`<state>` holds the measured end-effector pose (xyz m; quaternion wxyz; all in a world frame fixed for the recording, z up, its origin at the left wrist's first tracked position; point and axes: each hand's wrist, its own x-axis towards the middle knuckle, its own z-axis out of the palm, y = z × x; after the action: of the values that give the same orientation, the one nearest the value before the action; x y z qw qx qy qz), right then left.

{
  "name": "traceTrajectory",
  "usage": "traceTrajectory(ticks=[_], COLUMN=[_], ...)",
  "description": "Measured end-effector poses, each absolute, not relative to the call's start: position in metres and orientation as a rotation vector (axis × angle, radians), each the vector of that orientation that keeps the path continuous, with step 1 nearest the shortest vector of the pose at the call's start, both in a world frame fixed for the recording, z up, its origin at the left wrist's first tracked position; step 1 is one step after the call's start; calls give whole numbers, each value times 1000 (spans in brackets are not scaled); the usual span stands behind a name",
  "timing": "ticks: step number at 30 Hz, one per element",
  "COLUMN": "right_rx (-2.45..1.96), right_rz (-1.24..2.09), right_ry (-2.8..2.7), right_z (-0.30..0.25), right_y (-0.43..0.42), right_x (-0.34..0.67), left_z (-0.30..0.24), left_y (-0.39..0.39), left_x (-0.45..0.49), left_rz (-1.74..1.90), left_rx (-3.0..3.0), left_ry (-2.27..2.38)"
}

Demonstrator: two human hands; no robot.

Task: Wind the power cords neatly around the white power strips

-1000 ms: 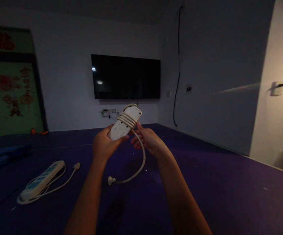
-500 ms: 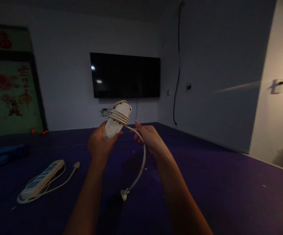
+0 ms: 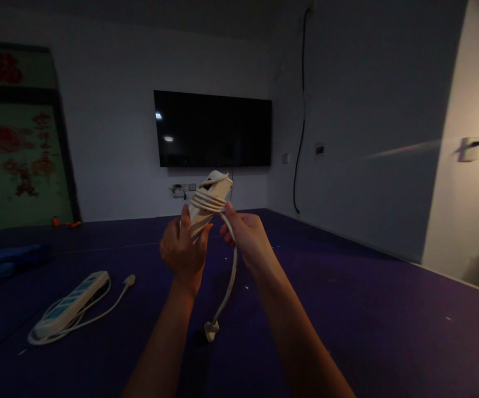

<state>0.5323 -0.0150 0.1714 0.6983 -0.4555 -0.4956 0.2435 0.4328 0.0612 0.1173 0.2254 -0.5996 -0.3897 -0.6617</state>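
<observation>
My left hand (image 3: 184,250) is closed round the lower end of a white power strip (image 3: 211,200), held up in front of me and tilted to the right. Its white cord (image 3: 229,279) is looped several times round the strip's upper part. My right hand (image 3: 245,235) pinches the cord just beside the loops. The loose length of cord hangs down from that hand and ends in a plug (image 3: 211,330) near the purple floor.
A second power strip (image 3: 72,304) with blue sockets and a loose cord lies on the purple floor (image 3: 367,309) at the left. A blue bundle (image 3: 3,262) lies farther left. A black screen (image 3: 213,130) hangs on the far wall. A wall stands close at the right.
The strip has turned in my left hand and one more loop of cord lies round it. The hanging cord has shortened and the plug has swung from the left to below my hands.
</observation>
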Motion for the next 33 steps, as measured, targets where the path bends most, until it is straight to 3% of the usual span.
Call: traceTrajectory(ticks=[22, 28, 33], right_rx=[-967, -937, -869], right_rz=[342, 464, 585], right_ry=[-1001, -948, -1043], right_z=[163, 164, 167], right_y=[-1, 3, -1], right_x=[542, 549, 544], left_z=[112, 144, 159], left_y=[56, 45, 46], left_x=[448, 431, 414], left_rz=[-1820, -2197, -2376], left_rx=[-1635, -2115, -2971], left_ry=[-821, -753, -1138])
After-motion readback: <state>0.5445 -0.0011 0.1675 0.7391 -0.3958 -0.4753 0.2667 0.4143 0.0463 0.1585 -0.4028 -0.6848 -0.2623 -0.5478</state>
